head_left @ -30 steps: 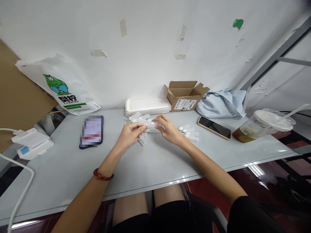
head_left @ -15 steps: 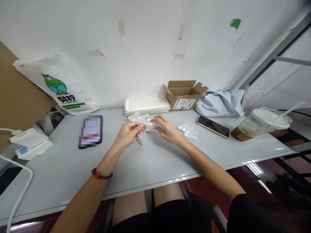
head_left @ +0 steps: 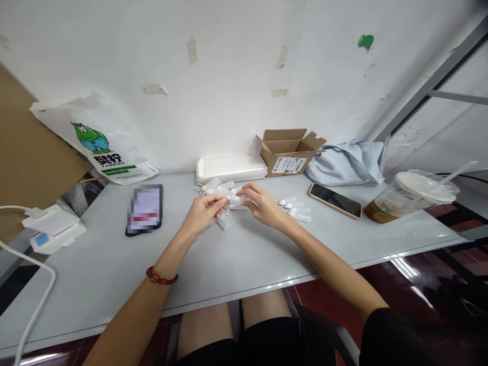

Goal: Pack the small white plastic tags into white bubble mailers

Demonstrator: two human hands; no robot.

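Observation:
My left hand (head_left: 205, 211) is closed, its thumb and forefinger pinching one end of a small clear-and-white plastic piece (head_left: 233, 199). From the other side, the curled fingers and thumb of my right hand (head_left: 263, 206) grip the same piece. Its exact kind is too small to make out. Behind and under my left hand lies a loose heap of similar clear plastic pieces (head_left: 216, 185), partly hidden by the fingers. Beyond my right wrist is a second small group of clear pieces with white ends (head_left: 295, 209), lying on the grey table (head_left: 244, 254).
White trays (head_left: 232, 166) are stacked against the wall beside an open cardboard box (head_left: 287, 157). On the right are a blue cloth (head_left: 345, 162), a phone (head_left: 335, 200) and a drink cup (head_left: 409, 195). Leftward lie another phone (head_left: 145, 209), a plastic bag (head_left: 99, 142) and a white charger (head_left: 55, 229).
Both hands stay together over the table, with the right fingertips slightly repositioned about the plastic piece. The whole view has shifted slightly.

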